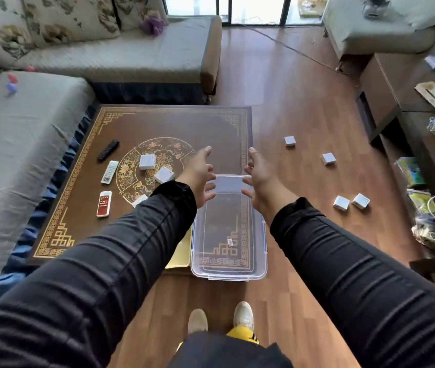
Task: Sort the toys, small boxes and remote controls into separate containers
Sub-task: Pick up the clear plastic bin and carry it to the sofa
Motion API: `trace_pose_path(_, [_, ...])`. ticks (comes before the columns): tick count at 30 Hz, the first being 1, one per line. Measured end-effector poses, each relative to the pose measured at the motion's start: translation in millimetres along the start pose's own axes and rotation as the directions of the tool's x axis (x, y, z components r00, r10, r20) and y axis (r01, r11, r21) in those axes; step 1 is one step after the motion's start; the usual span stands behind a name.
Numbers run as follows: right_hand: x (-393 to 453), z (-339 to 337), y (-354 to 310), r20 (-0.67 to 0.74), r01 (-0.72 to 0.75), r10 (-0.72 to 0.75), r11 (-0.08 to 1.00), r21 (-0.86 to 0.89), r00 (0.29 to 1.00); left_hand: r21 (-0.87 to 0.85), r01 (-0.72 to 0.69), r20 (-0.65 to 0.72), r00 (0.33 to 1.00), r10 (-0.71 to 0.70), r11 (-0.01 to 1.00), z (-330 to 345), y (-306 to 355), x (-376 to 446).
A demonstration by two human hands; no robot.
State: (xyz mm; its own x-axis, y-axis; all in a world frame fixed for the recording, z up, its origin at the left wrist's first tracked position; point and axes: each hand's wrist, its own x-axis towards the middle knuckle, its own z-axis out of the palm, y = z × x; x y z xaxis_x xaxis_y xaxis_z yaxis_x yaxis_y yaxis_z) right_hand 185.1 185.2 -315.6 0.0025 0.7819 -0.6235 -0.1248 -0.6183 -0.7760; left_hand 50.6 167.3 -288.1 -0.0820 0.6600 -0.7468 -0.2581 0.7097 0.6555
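Our fingers [209, 193] are spread wide on both sides, holding nothing; the left hand [201, 174] and right hand [263, 179] hover at either side of the far end of the clear plastic container [229, 232], which sits on the near right corner of the desk [142, 123]. Left of the hands we see small white boxes [147, 161] on the desk, beside a black remote [108, 150] and two white remotes [104, 203]. More boxes [341, 203] lie scattered on the wooden floor [290, 88] to the right. Far left, small toys [12, 83] rest on the sofa [25, 134].
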Motion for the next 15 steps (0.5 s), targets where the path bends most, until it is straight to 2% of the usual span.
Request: trace_pose_path(15, [102.8, 9.0, 46.6, -0.094, -0.188, 0.187, 0.982, -0.011, 0.978, 0.07, 0.174, -0.052, 0.984, -0.171, 0.982, -25.0, -23.1, 135.2])
